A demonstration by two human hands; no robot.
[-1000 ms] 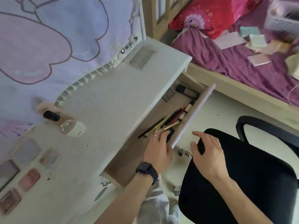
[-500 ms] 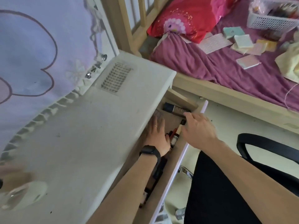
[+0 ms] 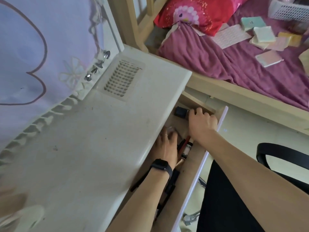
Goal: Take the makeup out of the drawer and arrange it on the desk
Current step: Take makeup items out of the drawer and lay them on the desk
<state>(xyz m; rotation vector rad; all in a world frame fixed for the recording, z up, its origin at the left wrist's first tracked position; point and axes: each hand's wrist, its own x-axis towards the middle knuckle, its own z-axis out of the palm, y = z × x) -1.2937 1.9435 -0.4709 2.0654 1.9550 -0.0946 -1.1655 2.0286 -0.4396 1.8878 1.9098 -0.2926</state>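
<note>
Makeup tubes (image 3: 184, 148) in drawer (image 3: 194, 158); R hand (image 3: 202, 126) curled on black-capped bottle (image 3: 180, 112); L hand (image 3: 167, 148) grip unclear.

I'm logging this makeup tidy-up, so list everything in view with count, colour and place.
desk: one, white, left.
drawer: one, wooden, pale front, open under the desk edge.
bottle: one, black cap, drawer's far end.
pencils and tubes: several, red and black, between the grips.
office chair: one, black, lower right.
bed: one, purple sheet, upper right.
pillow: one, red, on the bed.
notepads: several, pastel, on the bed.
basket: one, white, top right corner.
smartwatch: one, black, left wrist.
left grip: one, flat in the drawer.
right grip: one, curled round the bottle.
</note>
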